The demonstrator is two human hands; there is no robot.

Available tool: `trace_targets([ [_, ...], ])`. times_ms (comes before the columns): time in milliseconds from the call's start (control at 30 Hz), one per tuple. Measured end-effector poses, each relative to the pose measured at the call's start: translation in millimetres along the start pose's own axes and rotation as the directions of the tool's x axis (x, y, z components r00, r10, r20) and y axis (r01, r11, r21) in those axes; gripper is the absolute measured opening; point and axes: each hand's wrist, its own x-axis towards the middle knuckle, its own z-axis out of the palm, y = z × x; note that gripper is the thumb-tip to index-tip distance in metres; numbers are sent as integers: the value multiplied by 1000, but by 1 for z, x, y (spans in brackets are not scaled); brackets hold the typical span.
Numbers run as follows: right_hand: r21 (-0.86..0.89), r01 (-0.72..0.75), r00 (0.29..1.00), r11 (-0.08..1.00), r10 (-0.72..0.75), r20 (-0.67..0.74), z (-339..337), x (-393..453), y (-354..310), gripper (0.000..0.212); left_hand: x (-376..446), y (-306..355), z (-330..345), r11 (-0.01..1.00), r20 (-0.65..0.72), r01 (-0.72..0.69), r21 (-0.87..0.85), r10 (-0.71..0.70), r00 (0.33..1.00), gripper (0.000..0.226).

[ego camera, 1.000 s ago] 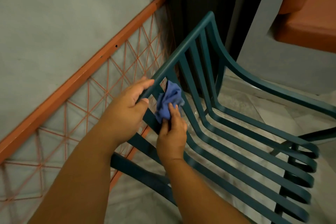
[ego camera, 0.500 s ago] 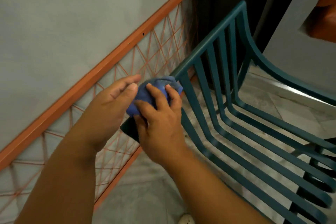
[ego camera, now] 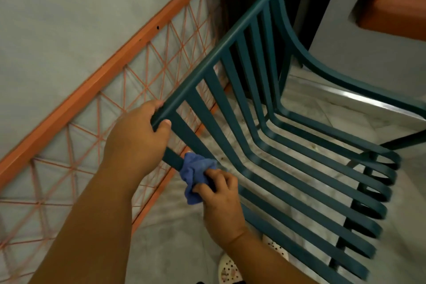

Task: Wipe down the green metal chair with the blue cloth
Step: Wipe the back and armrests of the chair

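L hand curls round the near end of the chair's top rail, thumb on the inner side. R hand pinches the bunched blue cloth w/ fingers and thumb, pressing it onto the outermost back slat — just below the L hand. Green metal chair sits tilted, slats running down into the seat. Behind it an orange lattice rail vs grey wall; white perforated shoes on the pale floor below.

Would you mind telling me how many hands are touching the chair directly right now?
1: the left hand grips the chair's top rail at its near end. The right hand holds the blue cloth against a slat instead.
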Motion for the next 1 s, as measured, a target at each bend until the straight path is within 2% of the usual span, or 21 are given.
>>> trace_targets([
  [67,22,-62,998,998,61,27,-4,-3,-4,46,-1,4,4,998,-60,6,66,-2,998,36],
  [233,138,-54,998,989,53,15,-11,30,-36,57,-1,11,19,967,-149,95,235,-61,987,36],
  [367,-15,-44,990,999,45,134,-22,10,-10,67,-6,20,41,907,-168,118,405,-54,984,55],
  [467,-186,-76,964,980,120,239,-34,-32,18,71,-22,29,66,881,-114,-25,473,89,990,75],
  [567,-323,-105,936,940,204,288,-48,-67,41,75,-41,35,96,867,-13,-174,467,204,979,76],
  [667,-374,-112,930,921,230,287,-64,-89,57,75,-62,37,127,844,166,-295,448,245,955,73],
  [833,-423,-113,951,899,221,215,-81,-116,71,64,-92,32,173,789,450,-459,407,265,853,72],
  [933,-452,-120,957,884,224,184,-90,-136,84,60,-106,29,193,777,555,-516,361,266,788,67],
  [1000,-461,-130,955,878,237,181,-99,-153,94,65,-115,32,203,775,599,-540,329,271,753,64],
])
